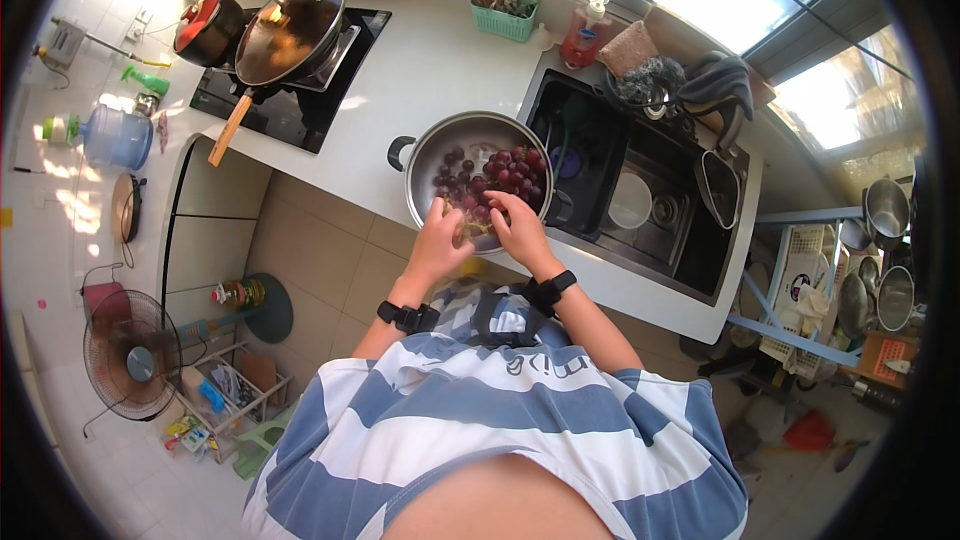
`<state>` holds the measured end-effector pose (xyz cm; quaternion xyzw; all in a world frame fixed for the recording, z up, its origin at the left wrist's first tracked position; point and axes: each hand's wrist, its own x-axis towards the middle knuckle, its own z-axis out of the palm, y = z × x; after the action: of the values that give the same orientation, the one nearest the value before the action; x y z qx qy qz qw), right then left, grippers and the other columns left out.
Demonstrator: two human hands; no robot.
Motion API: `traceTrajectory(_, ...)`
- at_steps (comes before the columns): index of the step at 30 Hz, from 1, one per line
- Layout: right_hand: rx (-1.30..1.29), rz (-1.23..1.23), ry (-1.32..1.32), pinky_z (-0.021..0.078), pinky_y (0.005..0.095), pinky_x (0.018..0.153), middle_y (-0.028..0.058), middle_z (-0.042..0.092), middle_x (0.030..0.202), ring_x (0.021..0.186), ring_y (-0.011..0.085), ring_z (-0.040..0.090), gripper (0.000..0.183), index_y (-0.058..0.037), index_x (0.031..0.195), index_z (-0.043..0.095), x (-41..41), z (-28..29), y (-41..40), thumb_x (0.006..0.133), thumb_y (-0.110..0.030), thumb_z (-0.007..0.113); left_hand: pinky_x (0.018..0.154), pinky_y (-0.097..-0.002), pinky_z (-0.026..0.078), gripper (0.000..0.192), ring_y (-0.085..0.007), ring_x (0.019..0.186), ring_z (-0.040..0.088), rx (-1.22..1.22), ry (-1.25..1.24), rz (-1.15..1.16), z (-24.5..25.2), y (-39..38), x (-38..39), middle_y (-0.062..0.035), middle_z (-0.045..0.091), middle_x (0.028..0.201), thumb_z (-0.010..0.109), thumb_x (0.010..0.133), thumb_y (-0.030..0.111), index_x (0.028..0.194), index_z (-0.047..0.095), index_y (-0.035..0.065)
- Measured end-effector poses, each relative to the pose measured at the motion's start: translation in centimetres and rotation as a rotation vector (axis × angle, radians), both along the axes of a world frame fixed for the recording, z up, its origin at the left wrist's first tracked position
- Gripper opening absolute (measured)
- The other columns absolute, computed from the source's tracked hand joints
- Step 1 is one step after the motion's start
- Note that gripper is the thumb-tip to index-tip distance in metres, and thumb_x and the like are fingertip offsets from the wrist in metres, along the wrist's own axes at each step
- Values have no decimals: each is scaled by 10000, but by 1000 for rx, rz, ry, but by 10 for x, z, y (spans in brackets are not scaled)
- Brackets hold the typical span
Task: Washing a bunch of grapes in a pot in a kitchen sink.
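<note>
Red grapes (517,169), some in a bunch and some apart, lie in a two-handled metal pot (480,124) on the counter. My left hand (442,236) is at the near side of the pot, its fingers on a greenish grape stem (477,226). Close to its right, my right hand (517,229) reaches over the near rim with bent fingers touching the grapes at the bunch's near edge. Whether its fingertips grip a grape is too small to tell. Both wrists wear black bands.
Right of the pot is a black sink basin (577,157) with a white bowl (630,200) beside it. A soap bottle (585,30) and a green cutlery basket (504,21) stand behind. To the left, a lidded pan (289,30) sits on the stove, its wooden handle (230,131) pointing towards the counter's front edge.
</note>
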<state>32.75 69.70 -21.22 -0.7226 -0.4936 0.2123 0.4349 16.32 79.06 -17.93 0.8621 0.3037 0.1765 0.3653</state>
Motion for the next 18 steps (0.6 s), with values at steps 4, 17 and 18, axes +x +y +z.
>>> traceTrajectory(4, 16, 81, 260, 529, 366, 771, 156, 676, 1005, 818, 269, 658, 379, -61, 1270, 591, -9, -4, 2, 908, -148, 660, 624, -390, 444, 292, -302, 712, 491, 4, -26, -18, 0, -1, 1, -136, 401, 945, 693, 673, 58, 822, 447, 10)
traceTrajectory(17, -88, -226, 253, 485, 444, 667, 171, 590, 764, 732, 388, 611, 371, -51, 1031, 433, 1, -11, 3, 840, -192, 718, 641, -449, 476, 272, -371, 775, 563, -25, 26, -10, 10, -9, 0, -172, 444, 979, 685, 695, 80, 894, 512, 11)
traceTrajectory(18, -94, -249, 206, 495, 443, 672, 172, 609, 778, 745, 382, 626, 355, -52, 1037, 440, 7, -7, 2, 857, -204, 705, 641, -449, 476, 266, -373, 772, 563, -36, 26, 9, 10, -9, 0, -173, 444, 980, 680, 695, 74, 891, 511, 9)
